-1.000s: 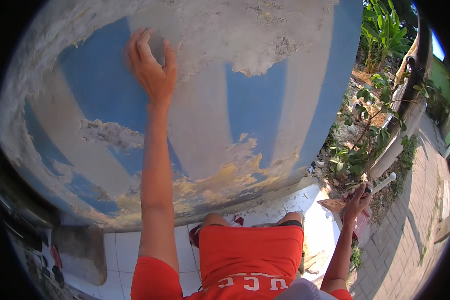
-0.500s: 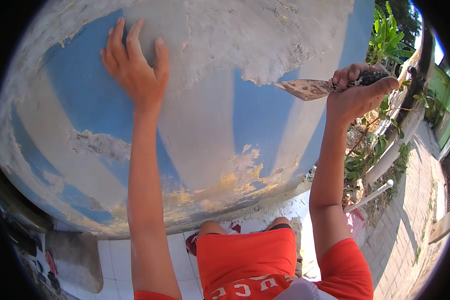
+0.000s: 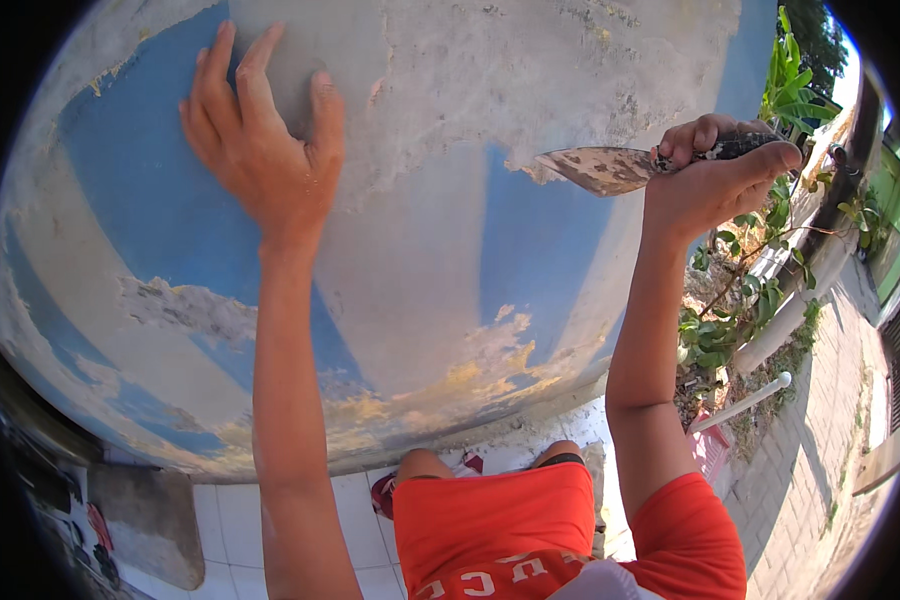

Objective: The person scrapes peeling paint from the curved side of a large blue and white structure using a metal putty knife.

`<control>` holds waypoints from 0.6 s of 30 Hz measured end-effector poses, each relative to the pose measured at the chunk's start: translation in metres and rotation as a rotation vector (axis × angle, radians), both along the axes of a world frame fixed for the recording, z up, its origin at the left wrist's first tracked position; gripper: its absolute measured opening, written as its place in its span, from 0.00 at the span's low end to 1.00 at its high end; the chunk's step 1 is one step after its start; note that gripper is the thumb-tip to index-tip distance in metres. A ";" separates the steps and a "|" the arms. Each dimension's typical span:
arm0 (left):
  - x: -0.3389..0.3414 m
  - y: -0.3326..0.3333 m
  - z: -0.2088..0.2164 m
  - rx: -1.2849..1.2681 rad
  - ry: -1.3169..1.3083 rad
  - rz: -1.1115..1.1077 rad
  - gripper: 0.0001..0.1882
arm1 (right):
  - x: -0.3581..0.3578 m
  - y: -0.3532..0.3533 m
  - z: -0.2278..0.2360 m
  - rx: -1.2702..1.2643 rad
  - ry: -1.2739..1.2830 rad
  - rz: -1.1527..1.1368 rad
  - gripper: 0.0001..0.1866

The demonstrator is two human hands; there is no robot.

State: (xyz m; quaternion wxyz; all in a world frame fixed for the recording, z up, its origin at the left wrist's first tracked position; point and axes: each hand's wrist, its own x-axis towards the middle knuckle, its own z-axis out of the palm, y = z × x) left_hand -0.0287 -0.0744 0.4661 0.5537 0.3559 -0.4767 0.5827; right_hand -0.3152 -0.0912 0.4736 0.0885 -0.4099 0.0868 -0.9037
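Note:
A wall painted in blue and pale stripes fills most of the view, its paint peeled away in places. Across its upper part runs a bare, rough grey patch. My left hand rests against the wall on the blue paint beside that patch, fingers spread and holding nothing. In my right hand is a pointed trowel, its dark, crusted handle wrapped by my fingers. The stained metal blade points left, its tip at the ragged lower edge of the grey patch. Whether the tip touches the wall, I cannot tell.
Flaked yellowish paint marks the wall's lower part. White floor tiles lie below, with a grey slab at the lower left. To the right are leafy plants, a white pipe and a paved path.
The trowel blade has shifted slightly left and up along the patch's edge, its face turned a little. My left hand stays spread on the wall. The view has moved slightly.

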 end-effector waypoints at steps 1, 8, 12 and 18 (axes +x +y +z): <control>0.003 0.000 -0.001 0.005 -0.002 0.002 0.23 | 0.008 0.000 -0.005 0.009 0.002 0.002 0.33; -0.003 0.004 0.005 0.016 0.013 0.012 0.24 | 0.012 0.004 0.001 0.007 0.015 -0.021 0.36; 0.000 0.000 0.001 -0.004 0.017 0.041 0.23 | 0.013 0.011 0.002 -0.043 -0.027 -0.093 0.34; -0.005 0.004 0.002 0.040 0.016 0.003 0.24 | 0.007 0.012 -0.003 -0.076 -0.039 -0.077 0.34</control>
